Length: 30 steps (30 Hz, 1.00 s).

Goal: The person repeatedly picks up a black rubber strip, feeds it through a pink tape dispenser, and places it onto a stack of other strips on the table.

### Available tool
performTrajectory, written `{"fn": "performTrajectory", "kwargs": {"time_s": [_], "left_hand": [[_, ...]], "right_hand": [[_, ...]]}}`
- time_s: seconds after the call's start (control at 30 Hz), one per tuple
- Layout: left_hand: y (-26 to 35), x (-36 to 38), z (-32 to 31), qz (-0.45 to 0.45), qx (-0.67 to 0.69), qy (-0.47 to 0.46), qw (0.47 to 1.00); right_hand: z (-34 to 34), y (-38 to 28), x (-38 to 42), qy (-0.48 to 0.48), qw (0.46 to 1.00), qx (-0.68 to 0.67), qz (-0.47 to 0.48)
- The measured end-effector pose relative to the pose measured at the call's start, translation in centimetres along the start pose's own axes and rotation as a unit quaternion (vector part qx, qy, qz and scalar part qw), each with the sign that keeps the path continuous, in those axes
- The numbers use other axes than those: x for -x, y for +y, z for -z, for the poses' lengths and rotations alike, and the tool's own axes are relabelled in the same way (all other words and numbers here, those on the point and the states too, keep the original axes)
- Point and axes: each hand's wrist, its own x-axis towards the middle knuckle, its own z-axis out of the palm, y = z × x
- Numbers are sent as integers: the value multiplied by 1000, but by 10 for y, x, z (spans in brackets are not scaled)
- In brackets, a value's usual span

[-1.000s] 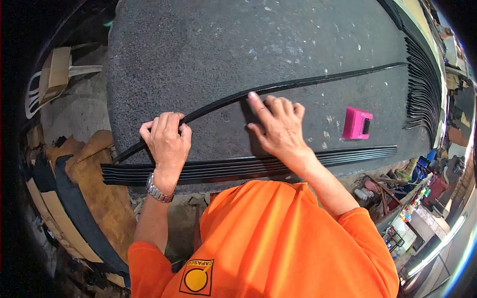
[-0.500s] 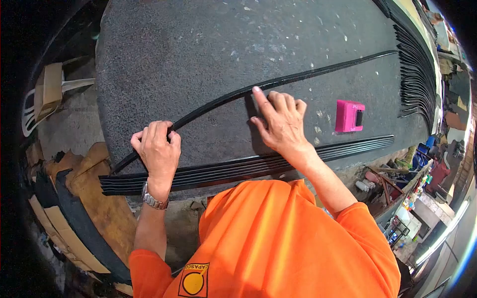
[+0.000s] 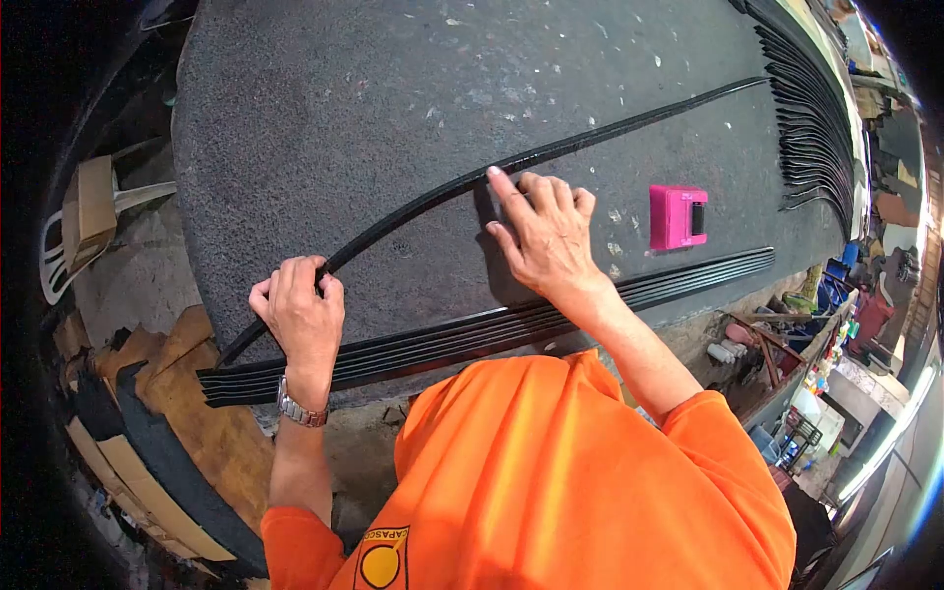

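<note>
A long black rubber-like strip (image 3: 413, 204) runs in a gentle curve across the dark work table (image 3: 324, 118), from the lower left to the upper right. My left hand (image 3: 303, 313), with a metal watch at its wrist, is closed around the strip near its left end. Farther along, my right hand (image 3: 551, 234) has its fingers apart, and the index fingertip touches the strip's near edge. Between me and this strip lies a flat row of several similar black strips (image 3: 442, 337), partly hidden under my left hand and right forearm.
A small pink box with a dark part (image 3: 672, 218) stands right of my right hand. Many more black strips (image 3: 811, 128) lie side by side along the table's right end. At left are a cardboard box (image 3: 90, 206) on a white chair and brown sheet material (image 3: 202, 413).
The view has turned slightly, so the table and everything on it appear a little shifted. Both hands keep nearly the same places on the strip.
</note>
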Motion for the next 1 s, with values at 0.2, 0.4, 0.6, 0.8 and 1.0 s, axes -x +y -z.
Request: {"fn": "performTrajectory", "kwargs": {"time_s": [0.2,0.4,0.6,0.8,1.0], "left_hand": [[0,-1,-1,-8,-3,12,1000],[0,-1,-2,-19,-9,33,999],[2,-1,0,-21,-5,31,999],[0,-1,-1,-26,-5,32,999],[-3,1,-4,-32,-12,37,999]], "right_hand": [[-8,-21,-2,6,999,-37,37],[-3,9,4,13,1000,20,-10],[3,58,27,44,991,92,-88],[-3,75,49,36,989,88,-116],[-9,68,60,52,991,75,-98]]}}
